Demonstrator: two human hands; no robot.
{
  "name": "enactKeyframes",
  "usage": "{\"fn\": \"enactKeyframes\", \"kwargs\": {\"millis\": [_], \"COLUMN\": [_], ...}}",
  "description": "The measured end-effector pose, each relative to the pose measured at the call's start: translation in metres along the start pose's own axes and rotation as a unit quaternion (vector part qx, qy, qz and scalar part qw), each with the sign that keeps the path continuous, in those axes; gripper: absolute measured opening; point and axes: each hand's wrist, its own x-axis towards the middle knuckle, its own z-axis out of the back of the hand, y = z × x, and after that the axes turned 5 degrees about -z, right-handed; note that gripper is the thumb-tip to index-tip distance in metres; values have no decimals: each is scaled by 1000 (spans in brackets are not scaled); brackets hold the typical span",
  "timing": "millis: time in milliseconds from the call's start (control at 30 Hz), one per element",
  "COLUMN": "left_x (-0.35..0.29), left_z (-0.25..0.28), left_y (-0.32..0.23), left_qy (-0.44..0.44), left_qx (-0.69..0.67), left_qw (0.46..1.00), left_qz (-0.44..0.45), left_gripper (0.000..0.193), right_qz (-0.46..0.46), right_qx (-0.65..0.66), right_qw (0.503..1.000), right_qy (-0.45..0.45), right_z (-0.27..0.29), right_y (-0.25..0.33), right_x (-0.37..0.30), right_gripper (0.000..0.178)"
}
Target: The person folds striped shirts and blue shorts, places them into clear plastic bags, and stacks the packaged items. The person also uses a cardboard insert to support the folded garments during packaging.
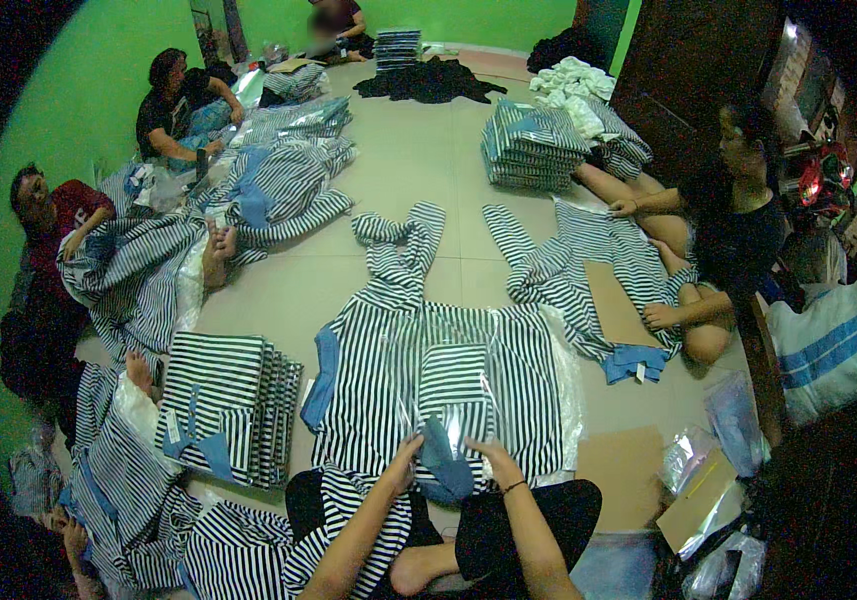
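Note:
In front of my crossed legs lies a folded black-and-white striped shirt (454, 378) with a blue collar (445, 462) at its near end. Clear plastic, seemingly a bag (403, 350), spreads around and beyond it. My left hand (405, 460) grips the near left edge by the collar. On the opposite edge my right hand (491, 462) is closed, thumb and fingers at the shirt and plastic. Exactly how much of each hand is on cloth or on plastic I cannot tell. Underneath, an unfolded striped shirt (353, 390) lies flat, blue collar to the left, a sleeve stretched away from me.
A stack of folded shirts (218, 410) stands left, another stack (530, 145) far right. Cardboard (620, 470) and plastic bags (734, 425) lie to my right. Co-workers sit around with striped shirts; one person's hand (660, 316) rests near a cardboard sheet (620, 305). A white-and-blue sack (823, 350) stands far right.

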Motion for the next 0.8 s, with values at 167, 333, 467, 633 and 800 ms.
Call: {"fn": "enactKeyframes", "kwargs": {"millis": [167,333,467,633,800], "left_x": [-11,-25,-10,0,-11], "left_z": [-19,-35,-34,-39,-47], "left_y": [-9,-14,14,39,35], "left_qy": [-18,40,118,25,-1], "left_qx": [8,23,-75,202,35], "left_qw": [1000,999,989,973,998], "left_qz": [11,28,51,-110,-43], "left_gripper": [80,83,86,62,49], "right_qz": [43,153,188,202,221], "right_qx": [-101,-446,-517,-487,-507], "right_qw": [993,870,817,825,803], "right_qy": [-30,-148,-170,-201,-222], "right_z": [-5,-11,-38,-49,-46], "right_y": [-11,42,50,43,53], "right_x": [1,-8,-32,-41,-45], "right_gripper": [61,80,78,77,83]}}
